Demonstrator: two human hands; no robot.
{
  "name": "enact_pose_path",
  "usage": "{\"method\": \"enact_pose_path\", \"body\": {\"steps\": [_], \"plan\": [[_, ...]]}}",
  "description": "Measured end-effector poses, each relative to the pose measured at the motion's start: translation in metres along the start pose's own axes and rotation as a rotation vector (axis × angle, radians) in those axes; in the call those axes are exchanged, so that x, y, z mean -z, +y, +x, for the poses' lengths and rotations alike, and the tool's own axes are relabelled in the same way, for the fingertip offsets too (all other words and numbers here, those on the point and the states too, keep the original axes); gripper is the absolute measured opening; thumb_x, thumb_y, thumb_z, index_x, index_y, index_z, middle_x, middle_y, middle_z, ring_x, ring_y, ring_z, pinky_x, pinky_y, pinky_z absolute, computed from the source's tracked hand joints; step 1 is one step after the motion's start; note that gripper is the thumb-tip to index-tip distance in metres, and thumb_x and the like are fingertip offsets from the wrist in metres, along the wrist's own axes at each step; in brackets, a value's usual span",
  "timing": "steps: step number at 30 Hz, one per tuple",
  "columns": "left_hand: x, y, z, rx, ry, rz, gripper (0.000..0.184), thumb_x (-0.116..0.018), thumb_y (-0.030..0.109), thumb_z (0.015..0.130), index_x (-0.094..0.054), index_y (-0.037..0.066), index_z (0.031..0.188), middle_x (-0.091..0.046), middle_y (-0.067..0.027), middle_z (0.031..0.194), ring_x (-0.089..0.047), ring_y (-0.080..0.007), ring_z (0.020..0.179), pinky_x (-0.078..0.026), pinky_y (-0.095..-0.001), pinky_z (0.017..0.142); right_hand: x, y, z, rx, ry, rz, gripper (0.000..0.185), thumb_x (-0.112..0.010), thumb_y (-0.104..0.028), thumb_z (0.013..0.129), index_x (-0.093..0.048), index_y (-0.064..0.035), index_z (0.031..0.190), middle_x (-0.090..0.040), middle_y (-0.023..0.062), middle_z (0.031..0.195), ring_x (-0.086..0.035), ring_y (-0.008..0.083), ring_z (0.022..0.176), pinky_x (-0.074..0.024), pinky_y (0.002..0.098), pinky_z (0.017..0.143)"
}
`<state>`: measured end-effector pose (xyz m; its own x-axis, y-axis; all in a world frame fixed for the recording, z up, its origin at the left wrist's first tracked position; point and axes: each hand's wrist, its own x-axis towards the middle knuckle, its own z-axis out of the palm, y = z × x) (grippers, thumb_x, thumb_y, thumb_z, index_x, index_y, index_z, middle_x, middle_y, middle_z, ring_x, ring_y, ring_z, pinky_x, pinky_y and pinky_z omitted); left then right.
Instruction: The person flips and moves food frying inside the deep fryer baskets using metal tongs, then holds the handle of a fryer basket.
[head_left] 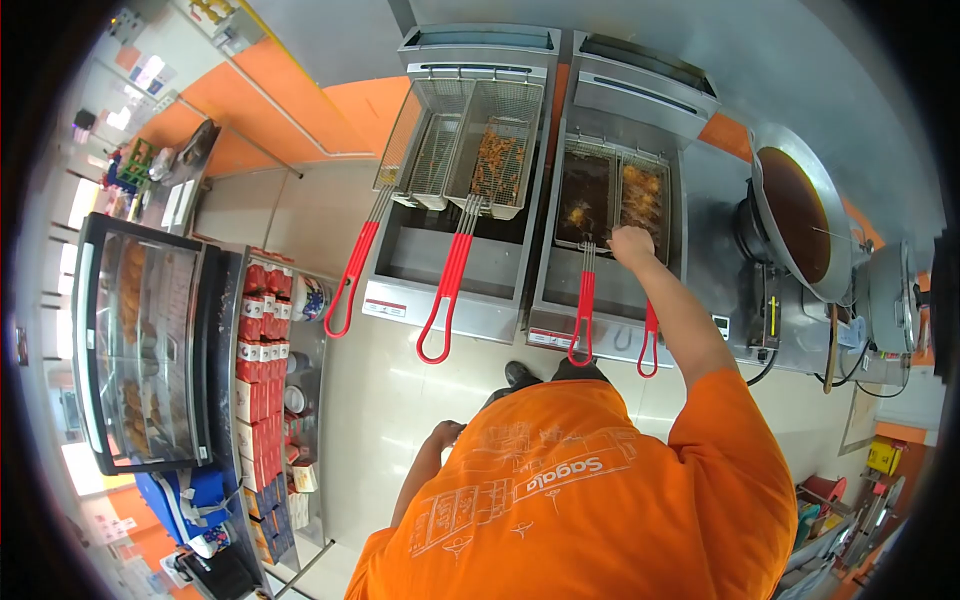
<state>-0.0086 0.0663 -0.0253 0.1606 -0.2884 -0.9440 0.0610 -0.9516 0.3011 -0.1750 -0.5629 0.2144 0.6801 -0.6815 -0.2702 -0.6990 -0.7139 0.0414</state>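
A pale tiled floor (390,400) runs below two stainless-steel fryers, at 12 o'clock (445,262) and 1 o'clock (600,308). Between 2 and 3 o'clock, a wide metal wok (828,180) contains reddish-brown liquid (790,215). At 9 o'clock stands a glass-fronted display cabinet (145,340).

The right hand (632,245), towards 2 o'clock, is over the lower end of a rectangular wire basket (668,185) of golden fried pieces (641,190) in the 1 o'clock fryer. Its fingers are drawn in narrowly; whether they pinch anything cannot be told. Just beside it, a red looped handle (584,310) belongs to the neighbouring basket (590,150), in dark oil. The left hand (447,433), between 6 and 7 o'clock, hangs beside the orange printed shirt (600,500), its finger spread too unclear to tell.
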Motion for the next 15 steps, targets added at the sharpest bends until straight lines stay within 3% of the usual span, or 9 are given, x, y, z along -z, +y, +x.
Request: {"method": "enact_pose_path", "body": {"steps": [3, 7, 10, 11, 14, 15], "plan": [[0.001, -0.001, -0.006, 0.018, -0.019, -0.015, 0.045, -0.062, 0.040, 0.087, -0.065, 0.000, 0.108, -0.068, -0.0110, 0.089, -0.065, -0.0230, 0.075, -0.053, -0.0387, 0.067, -0.004, 0.006, -0.005, -0.005, 0.029, 0.033, 0.031, -0.059, -0.031, 0.089, -0.062, -0.0014, 0.095, -0.068, 0.0178, 0.085, -0.067, 0.0346, 0.084, -0.0529, 0.0451, 0.073], [0.012, 0.053, -0.060, -0.013, 0.011, 0.058, 0.048, -0.062, 0.040, 0.087, -0.061, -0.001, 0.114, -0.069, -0.0119, 0.093, -0.066, -0.0237, 0.078, -0.053, -0.0387, 0.067, 0.005, 0.008, -0.014, -0.032, 0.016, 0.058, 0.032, -0.058, -0.033, 0.090, -0.062, -0.0016, 0.095, -0.067, 0.0185, 0.086, -0.066, 0.0352, 0.085, -0.0527, 0.0457, 0.073], [0.013, 0.029, -0.016, -0.174, -0.042, 0.146, 0.049, -0.062, 0.040, 0.087, -0.061, -0.001, 0.115, -0.069, -0.0134, 0.093, -0.066, -0.0244, 0.079, -0.053, -0.0389, 0.068, 0.014, 0.006, -0.020, -0.061, 0.010, 0.068, 0.032, -0.056, -0.032, 0.091, -0.063, -0.0012, 0.095, -0.068, 0.0179, 0.088, -0.066, 0.0354, 0.085, -0.0529, 0.0454, 0.074], [0.012, 0.032, -0.015, -0.112, 0.007, 0.049, 0.050, -0.063, 0.041, 0.086, -0.061, -0.002, 0.112, -0.069, -0.0137, 0.092, -0.066, -0.0233, 0.076, -0.052, -0.0371, 0.064, 0.015, 0.006, -0.021, -0.071, 0.012, 0.068, 0.032, -0.056, -0.032, 0.091, -0.063, -0.0010, 0.094, -0.068, 0.0176, 0.089, -0.066, 0.0355, 0.086, -0.0530, 0.0453, 0.075], [0.015, 0.013, 0.018, -0.327, -0.021, 0.200, 0.050, -0.064, 0.042, 0.085, -0.062, -0.001, 0.110, -0.069, -0.0128, 0.090, -0.065, -0.0214, 0.073, -0.052, -0.0349, 0.060, 0.015, 0.007, -0.022, -0.087, 0.006, 0.096, 0.033, -0.056, -0.032, 0.091, -0.063, -0.0001, 0.096, -0.068, 0.0181, 0.091, -0.066, 0.0360, 0.088, -0.0526, 0.0456, 0.077], [0.014, 0.039, -0.005, -0.107, 0.014, 0.003, 0.050, -0.065, 0.043, 0.084, -0.063, -0.001, 0.108, -0.069, -0.0118, 0.089, -0.064, -0.0196, 0.070, -0.050, -0.0329, 0.056, 0.014, 0.009, -0.021, -0.088, 0.004, 0.108, 0.034, -0.056, -0.033, 0.091, -0.063, 0.0002, 0.095, -0.067, 0.0192, 0.091, -0.065, 0.0365, 0.089, -0.0523, 0.0460, 0.078]]}}
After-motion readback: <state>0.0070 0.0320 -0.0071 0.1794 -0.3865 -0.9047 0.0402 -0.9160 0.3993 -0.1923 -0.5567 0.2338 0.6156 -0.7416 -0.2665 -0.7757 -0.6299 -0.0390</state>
